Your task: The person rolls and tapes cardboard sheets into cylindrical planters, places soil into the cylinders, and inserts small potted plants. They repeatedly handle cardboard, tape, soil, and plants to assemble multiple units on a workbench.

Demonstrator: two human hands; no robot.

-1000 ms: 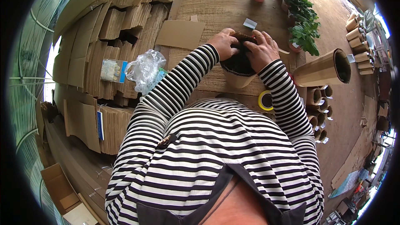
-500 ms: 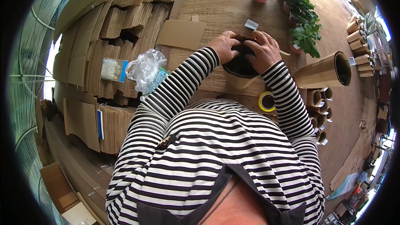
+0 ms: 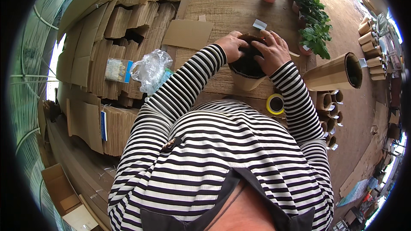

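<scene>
Both hands clasp the brown paper-wrapped pot (image 3: 247, 66): left hand (image 3: 231, 45) on its left rim, right hand (image 3: 274, 51) on its right, mouth tilted toward the person.

We see wooden worktop (image 3: 239, 10) in daylight, flattened cardboard stacks (image 3: 107, 30) piled along left. Reddish-brown dirt floor (image 3: 359, 102) on right. Potted green plants (image 3: 314, 34) line worktop's far edge. Translucent greenhouse sheeting (image 3: 25, 77) curves at left, bright light coming through.
</scene>
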